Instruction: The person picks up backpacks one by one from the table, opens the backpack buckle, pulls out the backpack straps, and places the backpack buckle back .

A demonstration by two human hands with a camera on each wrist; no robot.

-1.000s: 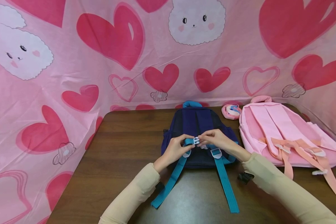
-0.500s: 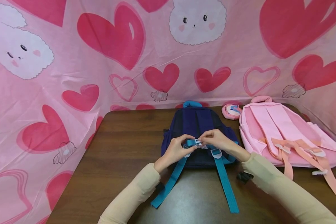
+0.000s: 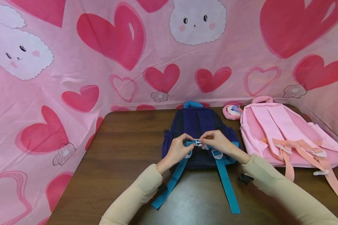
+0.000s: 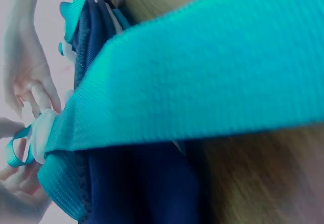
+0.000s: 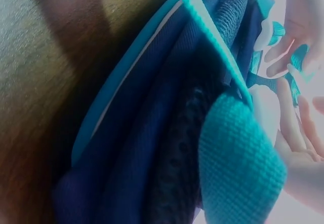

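A navy backpack (image 3: 191, 123) lies on the table, its shoulder straps facing up. Over its lower middle, a white side-release buckle (image 3: 197, 142) sits on teal webbing between my two hands. My left hand (image 3: 176, 151) pinches the buckle's left side and its teal strap between thumb and fingers. From the other side, my right hand (image 3: 220, 143) pinches the buckle's right end, its fingertips partly covering it. In the left wrist view, a wide teal strap (image 4: 202, 77) crosses in front of the hands. The right wrist view has both hands at its right edge, beyond a teal strap (image 5: 240, 168).
Two teal strap tails (image 3: 228, 186) hang from white adjusters toward the front of the brown table (image 3: 124, 140). A pink backpack (image 3: 273, 125) with peach straps lies at right. Between the bags, at the back, is a small pink pouch (image 3: 232, 112). A heart-patterned cloth (image 3: 152, 40) hangs behind.
The buckle has turned slightly between the fingers and moved very little. My left fingers have shifted slightly around the strap; both bags stay in place.
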